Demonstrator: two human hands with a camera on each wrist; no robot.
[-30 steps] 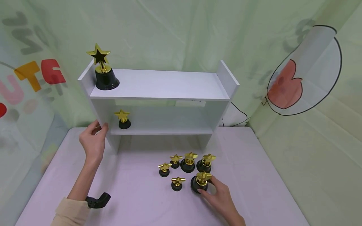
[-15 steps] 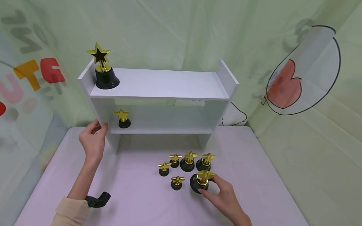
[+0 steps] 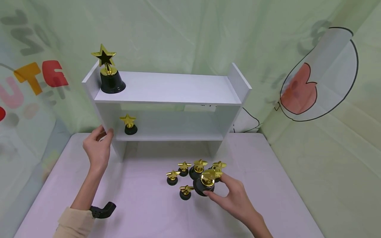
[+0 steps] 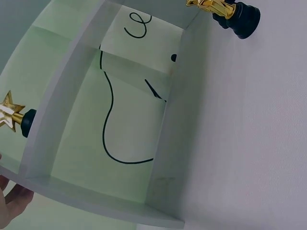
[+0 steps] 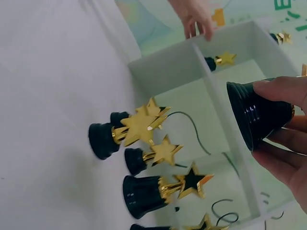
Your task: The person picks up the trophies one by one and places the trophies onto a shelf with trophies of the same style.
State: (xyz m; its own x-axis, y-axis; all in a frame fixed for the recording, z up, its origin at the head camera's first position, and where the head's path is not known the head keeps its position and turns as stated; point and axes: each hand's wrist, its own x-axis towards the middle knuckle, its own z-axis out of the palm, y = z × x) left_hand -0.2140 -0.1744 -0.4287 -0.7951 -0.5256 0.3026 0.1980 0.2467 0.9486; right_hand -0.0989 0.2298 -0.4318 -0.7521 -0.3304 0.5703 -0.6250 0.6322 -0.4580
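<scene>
My right hand [image 3: 236, 200] grips a gold-star trophy [image 3: 203, 185] by its black base, held above the table. In the right wrist view the base [image 5: 256, 112] of this trophy is between thumb and fingers; its star is mostly out of frame. My left hand [image 3: 97, 148] holds the left side panel of a white two-tier shelf [image 3: 172, 87], its fingertips at the panel's edge. On the top tier, at the left, stands a large star trophy [image 3: 111, 81]. A small star trophy [image 3: 130, 128] stands on the lower tier, also at the left.
Several trophies stand on the table [image 3: 143, 198] before the shelf: small ones [image 3: 185, 194] to the left, a bigger one [image 3: 196, 172] behind, and another [image 3: 219, 165] partly hidden by the held trophy. Printed curtains [image 3: 166, 36] hang behind and beside the table.
My right hand has lifted the trophy off the table and moved it up and slightly left, toward the shelf. The left hand stays at the side panel.
</scene>
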